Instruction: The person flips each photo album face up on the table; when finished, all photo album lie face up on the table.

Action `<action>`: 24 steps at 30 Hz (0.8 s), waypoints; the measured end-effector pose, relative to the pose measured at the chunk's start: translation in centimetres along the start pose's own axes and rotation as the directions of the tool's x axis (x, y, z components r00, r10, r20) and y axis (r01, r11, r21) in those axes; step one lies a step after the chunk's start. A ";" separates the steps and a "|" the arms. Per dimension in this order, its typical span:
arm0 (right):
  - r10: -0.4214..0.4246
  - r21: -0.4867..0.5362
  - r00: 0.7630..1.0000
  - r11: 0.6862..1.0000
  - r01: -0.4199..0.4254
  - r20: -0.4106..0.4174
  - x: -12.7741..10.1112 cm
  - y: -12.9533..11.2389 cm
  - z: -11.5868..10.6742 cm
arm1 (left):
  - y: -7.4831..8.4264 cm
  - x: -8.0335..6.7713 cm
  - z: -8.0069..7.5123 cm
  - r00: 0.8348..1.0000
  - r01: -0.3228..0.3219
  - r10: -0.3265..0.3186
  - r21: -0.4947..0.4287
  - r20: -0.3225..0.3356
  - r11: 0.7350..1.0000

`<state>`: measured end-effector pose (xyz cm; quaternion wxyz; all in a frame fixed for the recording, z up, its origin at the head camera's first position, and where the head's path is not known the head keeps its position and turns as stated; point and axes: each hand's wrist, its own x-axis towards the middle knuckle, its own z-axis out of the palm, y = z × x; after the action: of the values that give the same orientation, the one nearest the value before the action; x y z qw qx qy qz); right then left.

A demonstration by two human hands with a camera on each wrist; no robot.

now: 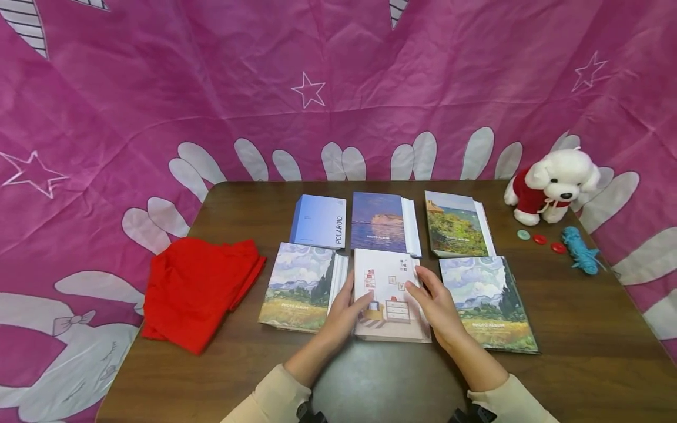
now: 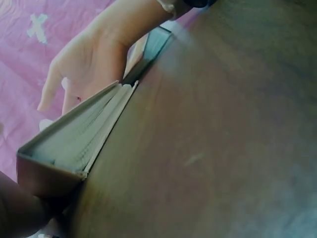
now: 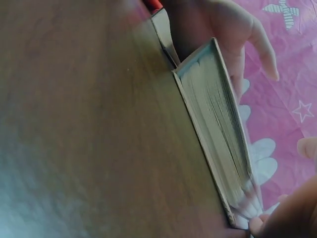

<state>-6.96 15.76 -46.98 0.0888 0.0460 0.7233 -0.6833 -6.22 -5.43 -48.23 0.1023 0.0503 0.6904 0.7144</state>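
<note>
A white photo album point(image 1: 388, 282) with a room drawing on its cover lies flat at the front middle of the brown table point(image 1: 582, 329). My left hand point(image 1: 344, 308) lies along its left edge, thumb on the cover. On the right edge rests my right hand point(image 1: 436, 302), fingers fairly straight on the cover. The left wrist view shows the album's page edge point(image 2: 74, 144) low on the table, with the right hand point(image 2: 94, 59) beyond it, fingers extended. The right wrist view has the same page block point(image 3: 218, 109) with the left hand point(image 3: 223, 25) behind it.
Several more albums surround it: a Van Gogh one point(image 1: 298, 288) left, another point(image 1: 486, 302) right, and a blue Polaroid one point(image 1: 319, 220), a sea one point(image 1: 378, 222) and a cliff one point(image 1: 455, 224) behind. Red cloth point(image 1: 198, 288) lies left. Plush dog point(image 1: 550, 185), buttons point(image 1: 539, 239) and blue yarn point(image 1: 579, 249) sit right.
</note>
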 end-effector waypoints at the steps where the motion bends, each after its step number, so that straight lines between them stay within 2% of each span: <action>1: -0.004 0.001 1.000 1.000 0.004 0.002 0.0 0.0 0.0 | 0.1 -0.1 0.0 1.000 -0.011 0.012 0.032 -0.024 0.999; 3: -0.006 0.003 1.000 1.000 0.006 0.004 -0.1 -0.1 0.0 | 0.4 -0.1 -0.1 0.996 -0.028 0.039 0.135 -0.077 0.990; 6: -0.006 0.011 1.000 1.000 0.006 0.009 -0.3 -0.3 -0.1 | 1.1 0.1 -0.3 0.987 -0.054 0.094 0.280 -0.130 0.958; 8: -0.018 0.022 1.000 1.000 0.018 0.014 -0.6 -0.6 -0.3 | 1.7 0.3 -0.4 0.981 -0.059 0.119 0.349 -0.154 0.935; 10: -0.038 0.039 0.999 0.999 0.037 0.017 -0.7 -1.0 -0.6 | 2.3 0.6 -0.5 0.976 -0.071 0.143 0.381 -0.162 0.922; 13: -0.088 0.073 0.996 0.993 0.087 0.009 -0.9 -1.5 -1.1 | 3.1 1.0 -0.3 0.972 -0.111 0.183 0.402 -0.145 0.909; 17: -0.142 0.077 0.990 0.987 0.142 -0.012 -1.0 -2.2 -2.1 | 3.5 1.8 0.1 0.964 -0.197 0.252 0.417 -0.082 0.887; 21: -0.168 0.001 0.985 0.986 0.168 -0.034 -0.9 -2.4 -3.3 | 3.6 2.5 0.9 0.955 -0.253 0.294 0.436 -0.029 0.864; 24: -0.189 -0.052 0.980 0.981 0.187 -0.055 -0.7 -2.4 -4.4 | 3.7 2.9 1.8 0.954 -0.269 0.299 0.438 0.000 0.858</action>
<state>-7.00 20.01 -44.30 0.0032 -0.0042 0.7424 -0.6699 -8.92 -3.14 -44.70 -0.0416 0.1486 0.8199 0.5514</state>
